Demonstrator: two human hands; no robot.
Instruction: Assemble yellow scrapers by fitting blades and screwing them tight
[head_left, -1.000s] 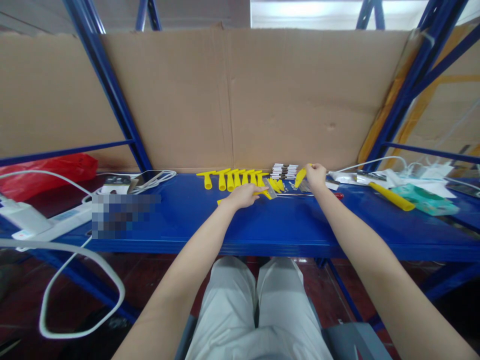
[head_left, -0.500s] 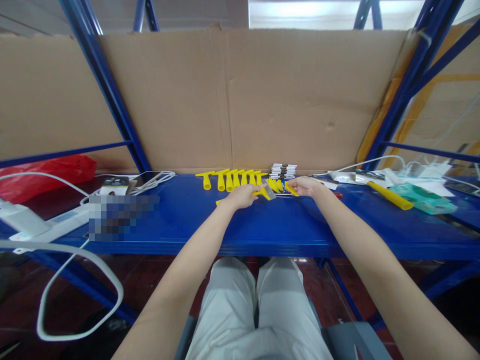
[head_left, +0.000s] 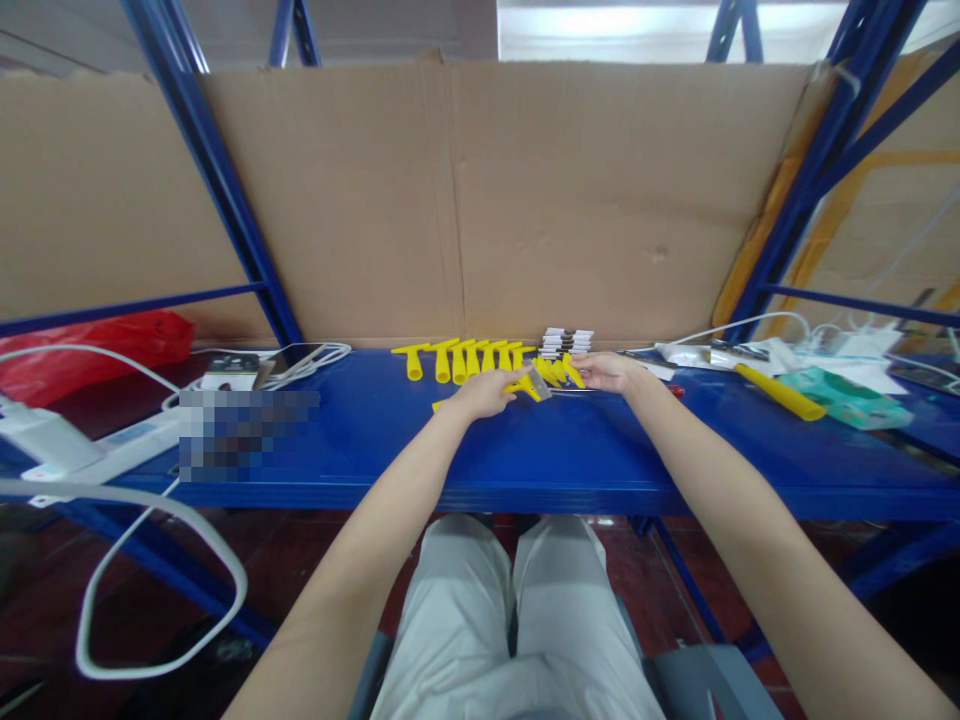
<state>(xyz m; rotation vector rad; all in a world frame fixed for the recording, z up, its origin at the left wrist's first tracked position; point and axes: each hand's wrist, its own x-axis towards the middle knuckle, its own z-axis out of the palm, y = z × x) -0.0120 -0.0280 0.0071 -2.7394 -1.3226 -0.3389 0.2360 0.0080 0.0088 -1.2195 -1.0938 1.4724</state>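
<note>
From where I stand, the work looks partway through. At the left, a row of T-shaped yellow pieces (head_left: 460, 362) lies at the back of the blue surface (head_left: 562, 445), crossbars away from the person and tube ends forward; I'd judge that lot as set aside, though not whether it is finished.

Next along, the left hand (head_left: 486, 393) is closed round a yellow scraper (head_left: 529, 386), just in front of the row's right end. Its grey blade (head_left: 541, 384) points rightward, and a bit of yellow shows behind the wrist.

Just beyond the blade lie several small yellow pieces (head_left: 551, 371), loose and slanted, between the two hands; these, I'd guess, are left to deal with. A white stack (head_left: 567, 342) sits behind them.

The right hand (head_left: 606, 372) comes in from the right, fingers narrowed at the rightmost small piece (head_left: 573, 371); whether it pinches or merely touches, I can't tell. Beyond it a red handle (head_left: 677, 392) pokes out, and farther right a yellow tube (head_left: 780, 391) lies by a green packet (head_left: 847, 398), well apart from both hands.
</note>
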